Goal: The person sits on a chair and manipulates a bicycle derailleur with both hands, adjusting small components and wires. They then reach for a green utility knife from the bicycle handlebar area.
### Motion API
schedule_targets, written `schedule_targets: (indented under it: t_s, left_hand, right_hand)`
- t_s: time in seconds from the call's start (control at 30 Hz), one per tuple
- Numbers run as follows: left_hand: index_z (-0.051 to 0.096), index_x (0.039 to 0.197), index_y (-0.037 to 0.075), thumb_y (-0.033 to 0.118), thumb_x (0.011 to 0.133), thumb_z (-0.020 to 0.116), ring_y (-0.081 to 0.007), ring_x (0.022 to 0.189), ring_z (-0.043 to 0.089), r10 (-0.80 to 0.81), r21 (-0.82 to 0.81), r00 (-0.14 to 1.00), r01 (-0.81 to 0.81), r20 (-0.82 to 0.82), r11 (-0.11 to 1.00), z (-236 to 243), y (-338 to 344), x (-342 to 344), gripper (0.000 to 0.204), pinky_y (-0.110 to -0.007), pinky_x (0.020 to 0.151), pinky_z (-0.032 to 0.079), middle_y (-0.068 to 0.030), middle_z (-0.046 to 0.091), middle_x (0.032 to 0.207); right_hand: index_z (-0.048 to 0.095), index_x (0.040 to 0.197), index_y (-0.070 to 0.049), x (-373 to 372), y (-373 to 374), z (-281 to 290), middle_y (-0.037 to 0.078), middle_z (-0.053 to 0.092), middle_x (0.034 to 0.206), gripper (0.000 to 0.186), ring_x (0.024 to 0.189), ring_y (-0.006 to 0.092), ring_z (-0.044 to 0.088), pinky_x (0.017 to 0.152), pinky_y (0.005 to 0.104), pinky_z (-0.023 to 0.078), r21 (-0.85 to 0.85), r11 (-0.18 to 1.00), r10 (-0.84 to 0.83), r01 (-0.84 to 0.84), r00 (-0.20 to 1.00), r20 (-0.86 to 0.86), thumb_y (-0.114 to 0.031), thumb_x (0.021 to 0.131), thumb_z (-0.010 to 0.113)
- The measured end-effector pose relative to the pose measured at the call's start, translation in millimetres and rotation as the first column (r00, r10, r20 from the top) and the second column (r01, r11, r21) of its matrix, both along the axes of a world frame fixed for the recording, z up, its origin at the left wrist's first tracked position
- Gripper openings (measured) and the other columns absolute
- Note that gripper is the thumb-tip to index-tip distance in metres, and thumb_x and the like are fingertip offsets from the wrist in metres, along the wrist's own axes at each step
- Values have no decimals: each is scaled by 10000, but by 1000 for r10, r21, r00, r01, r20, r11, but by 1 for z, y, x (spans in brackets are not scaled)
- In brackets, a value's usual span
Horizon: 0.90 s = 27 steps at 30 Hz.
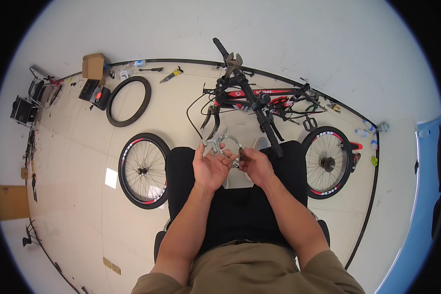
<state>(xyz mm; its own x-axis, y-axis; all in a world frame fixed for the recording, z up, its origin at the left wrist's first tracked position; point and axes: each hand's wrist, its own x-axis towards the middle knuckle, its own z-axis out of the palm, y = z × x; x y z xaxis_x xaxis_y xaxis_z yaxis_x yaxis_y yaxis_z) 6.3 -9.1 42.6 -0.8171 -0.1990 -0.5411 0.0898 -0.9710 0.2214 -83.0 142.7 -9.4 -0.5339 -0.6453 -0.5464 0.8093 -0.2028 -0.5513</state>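
Observation:
Between my hands, above my lap, is a silver bicycle brake caliper [213, 145] with curved arms. My left hand [210, 171] is turned palm up, its fingers curled around the caliper's left side and lower part. With thumb and fingers my right hand [257, 167] pinches the caliper's right end; the exact spot is hidden by the fingers. A black cable [193, 122] loops from the bicycle down to near the caliper. Just beyond stands the red and black bicycle frame [240, 93] without wheels, its black handlebar [254, 100] pointing toward my right knee.
An adjustable wrench [233, 62] rests at the handlebar. One wheel [125, 171] lies left of my legs, another [347, 164] to the right. Farther left are a loose tyre [110, 109], an open cardboard box [93, 66] and a yellow-black tool [171, 74]. Plastic bottles [361, 132] lie by the right wall.

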Motion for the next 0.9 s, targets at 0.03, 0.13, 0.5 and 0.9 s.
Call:
schedule_targets:
  t_s: [0.03,0.13,0.5,0.9]
  left_hand:
    - [567,1015,8,556,992,373,-282,793,594,18,29,1000,-18,-8,999,-4,-2,2,582,-404,874,480,-123,600,804]
    - [514,1097,-2,539,1013,350,-277,805,612,100,60,994,-97,-54,994,-16,-3,5,571,-417,902,486,-148,627,892]
    - [446,1355,99,543,1038,286,-215,732,572,99,-32,991,-102,-94,994,-8,3,5,569,-433,865,493,-76,636,911]
    - [492,1314,87,542,1043,267,-164,568,362,207,-14,972,-207,108,978,-31,-4,4,575,-339,649,433,-20,439,697]
  right_hand:
    - [628,1001,-47,0,-1,-1,60,656,892,189,746,144,573,724,327,489,10,1000,0,0,1000,4,-227,944,629]
    - [628,996,-48,4,-2,0,51,641,877,185,731,139,566,713,323,485,55,998,-14,16,1000,-24,-224,942,633]
    - [653,971,-50,7,-5,2,49,664,861,252,688,125,573,672,295,495,120,993,20,-13,998,-53,-301,951,655]
    - [643,1119,-3,19,-13,-14,89,653,929,468,704,131,602,618,289,510,352,925,236,-145,944,-232,-436,942,614]
